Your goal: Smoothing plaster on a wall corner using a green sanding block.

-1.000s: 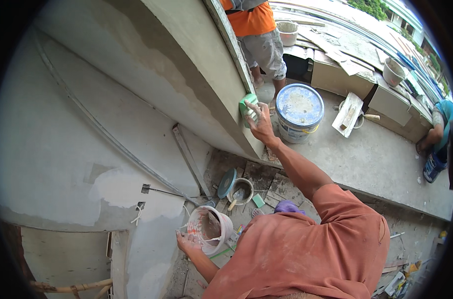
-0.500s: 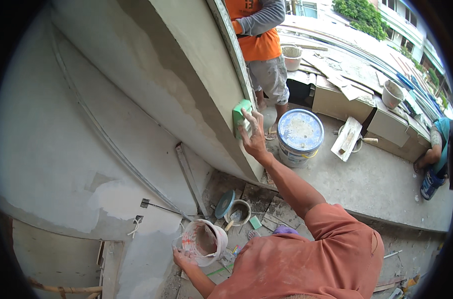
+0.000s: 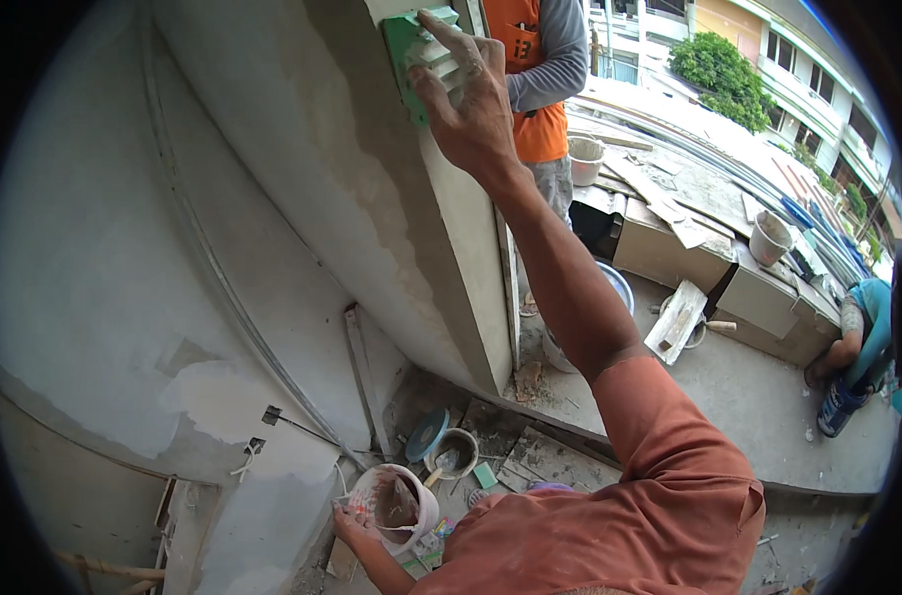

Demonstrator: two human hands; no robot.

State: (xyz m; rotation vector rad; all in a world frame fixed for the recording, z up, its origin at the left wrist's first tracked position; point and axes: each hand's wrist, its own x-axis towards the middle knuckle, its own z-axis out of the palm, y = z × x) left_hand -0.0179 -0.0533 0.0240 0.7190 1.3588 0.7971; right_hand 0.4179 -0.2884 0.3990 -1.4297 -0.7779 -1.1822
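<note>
My right hand (image 3: 476,124) is raised at the upper middle, fingers curled over the handle of a green plastering float (image 3: 404,64). The float's face lies against the pale plastered pillar (image 3: 461,253), close to its edge. A darker, damp-looking band of plaster (image 3: 377,164) runs down beside it. Low on the left, my left hand (image 3: 354,522) grips the rim of a white bucket (image 3: 423,524), which is tilted and has grey-brown wet mortar (image 3: 398,503) inside. Part of the right palm is hidden behind its own fingers.
A co-worker in an orange vest (image 3: 542,134) stands behind the pillar. A lidded pail (image 3: 615,286) is half hidden by my arm. Below are a mixing bowl (image 3: 468,454), a blue disc (image 3: 427,434) and a green block (image 3: 485,475). Another person (image 3: 867,317) crouches far right.
My right hand has moved the float up the pillar and somewhat left. The left hand, still on the bucket, has shifted slightly lower in the picture. The view has shifted a little.
</note>
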